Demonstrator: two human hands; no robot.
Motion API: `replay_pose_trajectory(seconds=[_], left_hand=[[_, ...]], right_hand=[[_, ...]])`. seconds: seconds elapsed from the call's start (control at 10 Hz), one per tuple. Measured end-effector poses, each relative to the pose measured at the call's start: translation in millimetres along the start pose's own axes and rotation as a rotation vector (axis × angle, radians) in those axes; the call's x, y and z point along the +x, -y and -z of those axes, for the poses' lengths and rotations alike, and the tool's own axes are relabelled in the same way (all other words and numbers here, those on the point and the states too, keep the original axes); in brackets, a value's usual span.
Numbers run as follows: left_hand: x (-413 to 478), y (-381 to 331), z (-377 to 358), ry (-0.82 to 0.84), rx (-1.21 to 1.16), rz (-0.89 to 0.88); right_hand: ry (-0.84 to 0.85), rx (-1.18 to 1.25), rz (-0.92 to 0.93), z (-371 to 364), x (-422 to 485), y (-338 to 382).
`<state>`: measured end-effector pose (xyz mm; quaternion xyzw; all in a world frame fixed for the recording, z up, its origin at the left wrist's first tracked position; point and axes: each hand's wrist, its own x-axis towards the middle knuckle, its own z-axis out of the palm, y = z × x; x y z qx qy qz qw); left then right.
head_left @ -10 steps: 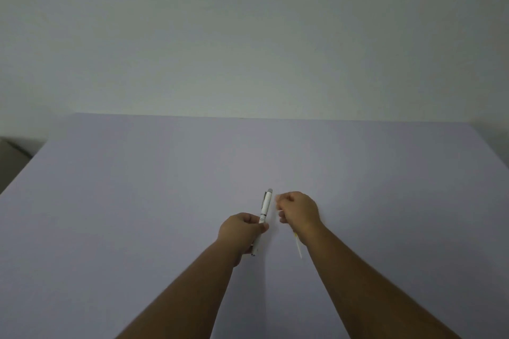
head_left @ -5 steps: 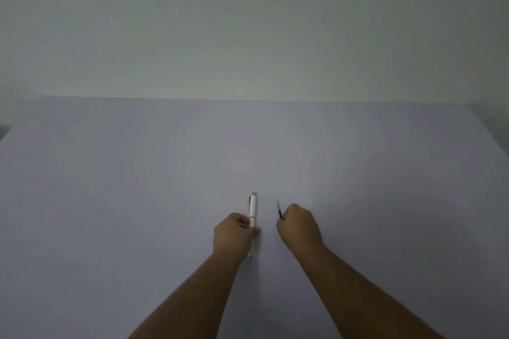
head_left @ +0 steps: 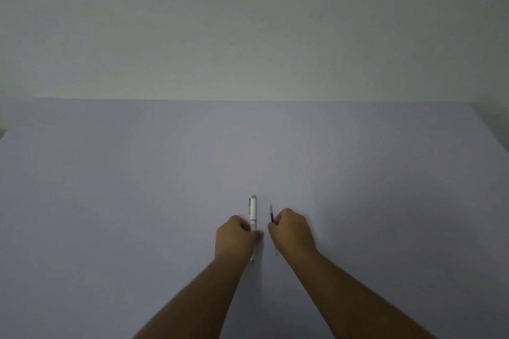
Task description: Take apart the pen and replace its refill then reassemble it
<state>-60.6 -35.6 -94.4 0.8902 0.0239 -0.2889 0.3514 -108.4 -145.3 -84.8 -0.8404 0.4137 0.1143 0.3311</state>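
A white pen (head_left: 252, 211) with a grey end and a clip points away from me, low in the middle of the view. My left hand (head_left: 237, 237) is closed around its lower half; the pen's near tip shows below the hand. Just to the right, my right hand (head_left: 292, 231) grips a thin refill (head_left: 271, 212), whose dark tip sticks up past the fingers. A pale length of the refill shows below the right hand. The two hands are side by side, a small gap apart, low over the table.
A plain pale lilac table (head_left: 137, 201) fills the lower part of the view. Its far edge meets a bare whitish wall (head_left: 248, 36). The table's right edge slopes away at the upper right.
A second ago the pen leaned right and the refill hung under my right hand. Now the pen stands straight, the refill's dark tip points up, and the hands are slightly further apart.
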Motion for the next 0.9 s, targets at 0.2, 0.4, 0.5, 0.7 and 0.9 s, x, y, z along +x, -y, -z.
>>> replay_pose_trajectory(seconds=[0.2,0.4,0.5,0.7,0.9], left_hand=[[1.8,0.1,1.1,-0.004,0.046,-0.015],[1.3,0.4,3.6,0.007,0.055,-0.028],[-0.1,-0.7,4.5,0.008,0.047,-0.032],[-0.4,-0.7,9.3,0.036,0.082,-0.058],[-3.5,-12.4,28.0,-0.049,0.224,-0.161]], right_hand=[[-0.01,0.016,0.005,0.1,-0.6,-0.1],[-0.016,0.029,0.003,0.0,-1.5,0.2],[-0.027,0.039,0.004,-0.1,-2.1,-0.2],[-0.052,0.032,-0.002,3.5,-3.3,0.3],[-0.204,0.104,0.058,23.3,2.2,12.6]])
